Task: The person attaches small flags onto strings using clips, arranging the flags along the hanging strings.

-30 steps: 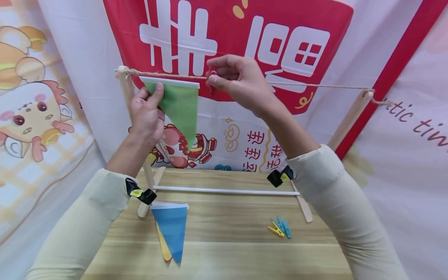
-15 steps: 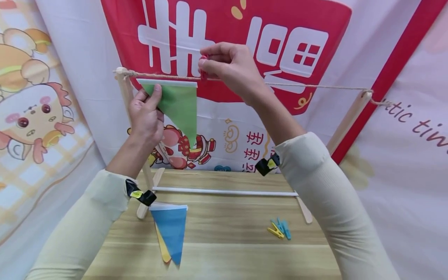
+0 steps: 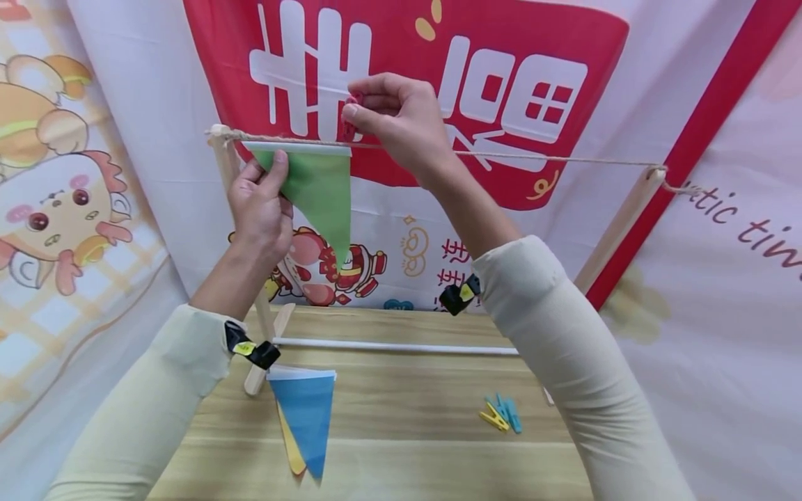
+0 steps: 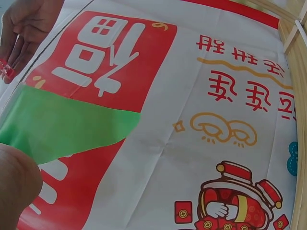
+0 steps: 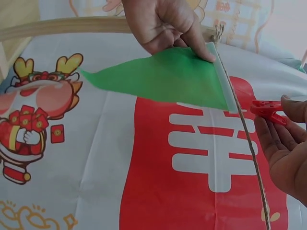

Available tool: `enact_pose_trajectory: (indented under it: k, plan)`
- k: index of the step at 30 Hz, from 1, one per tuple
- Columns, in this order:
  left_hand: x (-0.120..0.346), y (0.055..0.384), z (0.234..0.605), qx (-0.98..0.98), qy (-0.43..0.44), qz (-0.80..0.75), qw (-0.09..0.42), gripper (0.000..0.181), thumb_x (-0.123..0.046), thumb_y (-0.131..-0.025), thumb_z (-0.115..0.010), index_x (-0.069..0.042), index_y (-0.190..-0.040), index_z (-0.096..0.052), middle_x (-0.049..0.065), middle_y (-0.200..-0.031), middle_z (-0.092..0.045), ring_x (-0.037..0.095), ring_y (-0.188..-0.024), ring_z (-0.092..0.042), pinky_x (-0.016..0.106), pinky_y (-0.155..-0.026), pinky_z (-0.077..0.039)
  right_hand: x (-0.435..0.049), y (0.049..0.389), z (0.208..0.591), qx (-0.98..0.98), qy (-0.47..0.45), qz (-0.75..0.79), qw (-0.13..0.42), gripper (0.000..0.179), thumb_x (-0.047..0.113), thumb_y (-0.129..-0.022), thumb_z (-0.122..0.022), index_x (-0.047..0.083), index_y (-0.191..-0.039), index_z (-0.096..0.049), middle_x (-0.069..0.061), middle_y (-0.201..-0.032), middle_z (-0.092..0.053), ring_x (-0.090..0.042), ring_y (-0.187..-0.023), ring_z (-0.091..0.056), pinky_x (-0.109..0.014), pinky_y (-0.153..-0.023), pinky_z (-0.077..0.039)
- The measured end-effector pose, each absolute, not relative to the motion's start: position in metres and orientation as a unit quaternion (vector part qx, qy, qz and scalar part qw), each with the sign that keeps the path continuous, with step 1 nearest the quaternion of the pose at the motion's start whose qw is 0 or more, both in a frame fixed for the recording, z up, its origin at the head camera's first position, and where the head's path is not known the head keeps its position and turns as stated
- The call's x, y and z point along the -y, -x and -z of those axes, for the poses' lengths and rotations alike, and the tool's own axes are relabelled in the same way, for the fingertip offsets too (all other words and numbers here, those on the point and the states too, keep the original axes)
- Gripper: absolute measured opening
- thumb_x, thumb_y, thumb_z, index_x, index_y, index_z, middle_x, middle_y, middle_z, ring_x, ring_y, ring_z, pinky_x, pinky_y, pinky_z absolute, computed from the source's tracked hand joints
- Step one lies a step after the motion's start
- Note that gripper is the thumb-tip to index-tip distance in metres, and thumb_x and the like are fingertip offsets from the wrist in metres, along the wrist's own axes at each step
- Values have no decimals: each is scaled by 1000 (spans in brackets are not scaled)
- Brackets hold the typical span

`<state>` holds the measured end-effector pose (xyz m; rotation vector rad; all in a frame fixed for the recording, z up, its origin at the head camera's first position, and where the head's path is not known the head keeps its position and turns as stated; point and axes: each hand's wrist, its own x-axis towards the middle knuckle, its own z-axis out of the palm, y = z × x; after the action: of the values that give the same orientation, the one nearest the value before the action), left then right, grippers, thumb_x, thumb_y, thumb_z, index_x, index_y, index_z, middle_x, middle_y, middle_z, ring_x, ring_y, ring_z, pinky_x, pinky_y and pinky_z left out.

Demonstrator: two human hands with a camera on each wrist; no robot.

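My left hand [image 3: 260, 202] pinches a green triangular pennant [image 3: 322, 195] near its upper left corner, thumb on the front. The pennant's white top edge lies right along a twine line [image 3: 514, 154], and its tip hangs down. My right hand [image 3: 407, 125] pinches a red clothespin [image 3: 349, 125] between thumb and fingers, just above the twine by the pennant's right corner. In the right wrist view the clothespin [image 5: 268, 110] points at the twine [image 5: 247, 129], a small gap from the pennant's white edge [image 5: 226, 79].
Wooden posts [image 3: 617, 226] at both sides carry the twine, joined low down by a white rod [image 3: 401, 346]. On the wooden table [image 3: 426, 459] lie blue and yellow pennants [image 3: 307, 410] at left, and yellow and blue clothespins [image 3: 501, 414] at right. A printed cloth [image 3: 401, 202] hangs behind.
My right hand has moved left and slightly up with the red clothespin, closer to the pennant's right corner. My left hand and the green pennant have stayed almost in place.
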<state>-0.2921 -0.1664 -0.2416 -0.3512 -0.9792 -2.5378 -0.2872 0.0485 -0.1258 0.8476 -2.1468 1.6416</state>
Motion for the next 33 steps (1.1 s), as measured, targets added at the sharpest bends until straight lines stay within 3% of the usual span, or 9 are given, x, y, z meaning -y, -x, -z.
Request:
enact_pose_trajectory:
  k: [9, 21, 33]
  plan:
    - [167, 295, 240, 361, 128, 898, 215, 38, -13, -106, -76, -4, -143, -74, 12, -152, -71, 24, -141, -70, 32, -117, -61, -29, 293, 117, 765, -314, -537, 165, 33, 15, -108, -77, 4, -139, -76, -12, -126, -80, -16, -112, -79, -22, -104, -64]
    - [170, 293, 242, 359, 123, 903, 203, 40, -14, -105, -78, -6, -144, -74, 9, -153, -72, 26, -147, -67, 32, -117, -61, -8, 300, 121, 735, -288, -581, 195, 19, 9, -109, -73, 0, -125, -80, -15, -119, -81, -18, -105, -79, -21, -99, -64]
    - [167, 294, 241, 360, 120, 902, 206, 40, -14, -106, -77, -6, -145, -74, 11, -155, -69, 24, -145, -67, 31, -117, -61, 7, 300, 124, 755, -305, -547, 193, 17, 10, -108, -74, 1, -119, -83, -14, -115, -84, -15, -104, -80, -20, -96, -65]
